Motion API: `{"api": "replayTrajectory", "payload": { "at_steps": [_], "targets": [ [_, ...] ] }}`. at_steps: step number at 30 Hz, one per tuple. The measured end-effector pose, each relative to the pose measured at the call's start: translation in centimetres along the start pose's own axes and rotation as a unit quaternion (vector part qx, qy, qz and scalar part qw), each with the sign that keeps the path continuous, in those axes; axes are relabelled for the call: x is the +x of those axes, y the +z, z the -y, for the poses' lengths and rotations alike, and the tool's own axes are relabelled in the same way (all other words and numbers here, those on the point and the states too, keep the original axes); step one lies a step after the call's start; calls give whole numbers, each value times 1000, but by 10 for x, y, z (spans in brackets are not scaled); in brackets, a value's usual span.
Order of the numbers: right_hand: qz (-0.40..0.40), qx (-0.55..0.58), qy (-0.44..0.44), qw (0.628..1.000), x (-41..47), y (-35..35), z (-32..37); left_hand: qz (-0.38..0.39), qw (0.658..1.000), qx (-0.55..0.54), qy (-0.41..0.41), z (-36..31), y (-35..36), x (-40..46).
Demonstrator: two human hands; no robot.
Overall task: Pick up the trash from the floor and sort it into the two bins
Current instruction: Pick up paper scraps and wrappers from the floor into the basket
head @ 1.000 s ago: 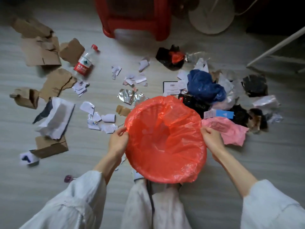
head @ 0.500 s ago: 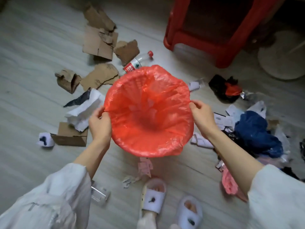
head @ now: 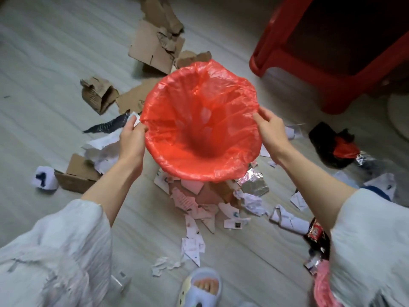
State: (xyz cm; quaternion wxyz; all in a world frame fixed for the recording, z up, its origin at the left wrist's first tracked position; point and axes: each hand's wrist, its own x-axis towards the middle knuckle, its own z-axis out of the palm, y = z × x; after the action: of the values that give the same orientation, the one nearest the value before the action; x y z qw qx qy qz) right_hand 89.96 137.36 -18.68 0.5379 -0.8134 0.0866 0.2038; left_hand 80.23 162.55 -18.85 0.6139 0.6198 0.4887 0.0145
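I hold a bin lined with a red plastic bag (head: 200,120) above the floor, its mouth facing me and empty inside. My left hand (head: 132,140) grips the left rim and my right hand (head: 272,131) grips the right rim. Trash lies all around on the floor: torn cardboard pieces (head: 155,46) at the back, a small crushed box (head: 98,95) to the left, white crumpled paper (head: 103,147), paper scraps (head: 192,242) below the bin, silver foil (head: 253,183), and a black and red bag (head: 334,147) at the right.
A red plastic stool (head: 327,63) stands at the back right. My slippered foot (head: 202,289) is at the bottom edge. A dark snack wrapper (head: 315,233) and a pink bag (head: 323,286) lie near my right sleeve. Bare floor stretches at the far left.
The view has swung left and downward. The red-lined bin has come nearer and higher between my hands, with its mouth tilted more toward me. Both hands keep their grip on the rim.
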Motion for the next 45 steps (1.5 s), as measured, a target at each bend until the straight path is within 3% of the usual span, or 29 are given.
{"api": "replayTrajectory", "payload": {
  "at_steps": [2, 6, 8, 10, 12, 15, 17, 21, 24, 28, 30, 32, 34, 40, 45],
  "targets": [
    [-4, -6, -6, 1000, -7, 2, -1, -2, 998, 45, 49, -1, -1, -12],
    [-35, -99, 61, 993, -47, -4, -12, -97, 970, 134, 177, 6, -8, -65],
    [-19, -135, 85, 987, -69, -13, -17, -51, 956, 192, 216, 15, -10, -93],
    [6, -171, 95, 981, -85, -25, -26, 51, 930, 256, 259, 25, -5, -119],
    [20, -206, 100, 973, -93, -40, -37, 211, 865, 352, 290, 38, 12, -136],
    [62, -271, 86, 957, -95, -51, -68, 401, 711, 534, 222, 78, 53, -130],
    [90, -316, 71, 942, -90, -55, -97, 420, 648, 593, 226, 110, 82, -120],
    [117, -386, 43, 914, -76, -51, -173, 368, 621, 625, 296, 171, 127, -96],
    [120, -452, 5, 884, -68, -38, -225, 350, 572, 658, 343, 210, 149, -78],
    [76, -486, -83, 866, -69, -12, -267, 292, 616, 584, 442, 234, 173, -32],
    [55, -504, -106, 856, -67, 0, -285, 239, 603, 573, 501, 236, 188, -10],
    [52, -536, -126, 833, -66, 9, -297, 222, 611, 579, 492, 239, 200, 2],
    [43, -546, -160, 822, -66, 18, -307, 210, 648, 579, 448, 247, 207, 7],
    [13, -499, -233, 835, -61, 1, -321, 165, 690, 545, 446, 254, 212, 5],
    [-24, -460, -234, 856, -70, -41, -315, 188, 696, 520, 458, 247, 203, -7]
  ]
}}
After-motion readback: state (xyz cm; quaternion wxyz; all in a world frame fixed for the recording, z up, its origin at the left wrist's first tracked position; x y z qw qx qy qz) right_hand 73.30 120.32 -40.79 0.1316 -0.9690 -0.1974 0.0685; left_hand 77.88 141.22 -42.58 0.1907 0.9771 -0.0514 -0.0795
